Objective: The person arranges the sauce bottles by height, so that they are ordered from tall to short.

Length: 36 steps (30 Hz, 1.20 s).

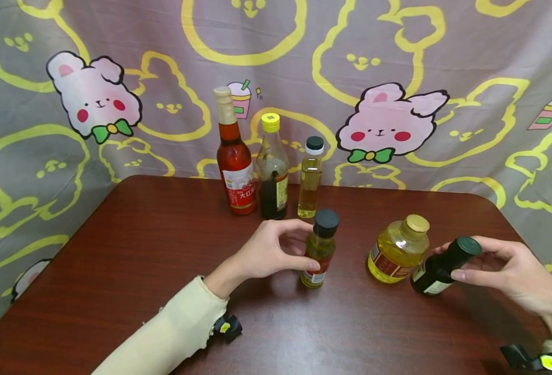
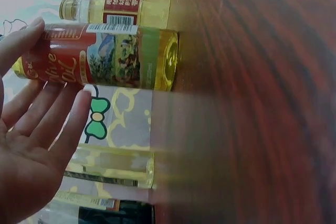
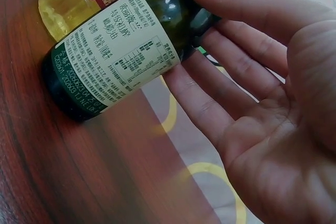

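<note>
My left hand (image 1: 268, 250) holds an olive oil bottle (image 1: 320, 252) between thumb and fingers, below its black cap. In the left wrist view, the olive oil bottle (image 2: 115, 59) shows a red and picture label, with its base at or close to the tabletop. On the right, my right hand (image 1: 515, 271) pinches a dark green glass bottle (image 1: 437, 271) near its neck. Its white printed label (image 3: 123, 51) faces the right wrist camera. Just left of this green bottle stands a squat bottle of yellow oil (image 1: 395, 252) with a gold cap.
Three bottles line the table's back edge: a tall red-labelled bottle (image 1: 238, 172), a yellow-capped bottle of dark liquid (image 1: 273, 182) and a slim pale-oil bottle (image 1: 310, 182). Behind the brown table (image 1: 135, 250) hangs a rabbit-patterned cloth (image 1: 276, 67).
</note>
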Available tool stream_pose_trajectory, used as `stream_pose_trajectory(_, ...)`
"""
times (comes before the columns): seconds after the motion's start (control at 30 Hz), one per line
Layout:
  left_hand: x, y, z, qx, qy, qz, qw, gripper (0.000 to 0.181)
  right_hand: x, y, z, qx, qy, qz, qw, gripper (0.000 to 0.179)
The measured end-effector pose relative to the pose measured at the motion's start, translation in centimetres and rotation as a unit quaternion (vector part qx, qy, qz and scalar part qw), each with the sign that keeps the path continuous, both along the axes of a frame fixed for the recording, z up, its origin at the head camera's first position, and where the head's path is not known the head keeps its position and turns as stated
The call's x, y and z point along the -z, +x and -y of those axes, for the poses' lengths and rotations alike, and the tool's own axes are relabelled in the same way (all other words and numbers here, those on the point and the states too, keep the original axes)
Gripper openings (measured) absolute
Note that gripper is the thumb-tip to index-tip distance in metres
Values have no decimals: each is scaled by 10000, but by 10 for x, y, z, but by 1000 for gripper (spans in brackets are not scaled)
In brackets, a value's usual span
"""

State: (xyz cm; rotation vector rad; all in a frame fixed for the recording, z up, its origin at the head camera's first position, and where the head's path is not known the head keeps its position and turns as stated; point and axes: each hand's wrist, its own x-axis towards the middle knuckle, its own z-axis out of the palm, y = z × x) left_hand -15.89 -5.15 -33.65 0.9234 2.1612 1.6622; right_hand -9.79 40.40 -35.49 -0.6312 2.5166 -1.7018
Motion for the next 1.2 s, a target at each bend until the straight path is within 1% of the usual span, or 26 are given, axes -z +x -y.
stream_pose_trajectory(0.1, -1, 3, -1, -251, -37, -63, 9997, 53, 0, 0, 1, 36, 60, -47, 10000, 54)
stream_pose_trajectory(0.13, -2, 5, -2, -358, -64, -82, 9993, 53, -1, 0, 2, 123, 171, -80, 9997, 53)
stream_pose_trajectory(0.2, -2, 7, -3, -568, -107, -138, 9982, 53, -3, 1, 5, 174, 165, -15, 9997, 51)
stream_pose_trajectory(0.23, -1, 8, -4, -674, -115, -172, 9975, 52, -3, 1, 6, 263, 265, -19, 9993, 51)
stream_pose_trajectory(0.33, -1, 10, -7, -916, -88, -204, 9955, 52, -4, 3, 9, 444, 347, 32, 9984, 50)
stream_pose_trajectory(0.37, 0, 11, -8, -1001, -73, -205, 9947, 52, -4, 2, 9, 438, 283, 79, 9986, 50)
stream_pose_trajectory(0.43, 0, 12, -10, -1162, -54, -228, 9929, 52, -2, 3, 7, 557, 510, 17, 9971, 50)
stream_pose_trajectory(0.5, -2, 13, -13, -1329, -89, -265, 9907, 52, -3, 4, 5, 521, 519, 0, 9973, 50)
stream_pose_trajectory(0.53, -2, 13, -14, -1410, -90, -265, 9896, 51, -3, 4, 5, 603, 623, -13, 9962, 50)
stream_pose_trajectory(0.6, -3, 14, -17, -1570, -71, -253, 9873, 51, -4, 5, 5, 613, 636, -34, 9961, 49)
stream_pose_trajectory(0.67, -5, 14, -21, -1724, -3, -179, 9849, 50, -6, 5, 6, 596, 502, 37, 9970, 49)
stream_pose_trajectory(0.77, -7, 14, -28, -1950, 110, -106, 9807, 50, -10, 5, 9, 530, 317, 131, 9980, 49)
stream_pose_trajectory(0.83, -9, 13, -33, -2136, 135, -74, 9768, 50, -12, 6, 11, 518, 303, 140, 9981, 50)
stream_pose_trajectory(1.0, -12, 8, -47, -2588, 189, -76, 9657, 49, -12, 5, 12, 623, 442, 100, 9970, 49)
stream_pose_trajectory(1.03, -13, 6, -50, -2646, 221, -89, 9641, 49, -12, 5, 12, 662, 486, 92, 9966, 48)
stream_pose_trajectory(1.2, -16, -3, -63, -2810, 365, -133, 9589, 49, -8, 4, 7, 514, 571, 33, 9970, 48)
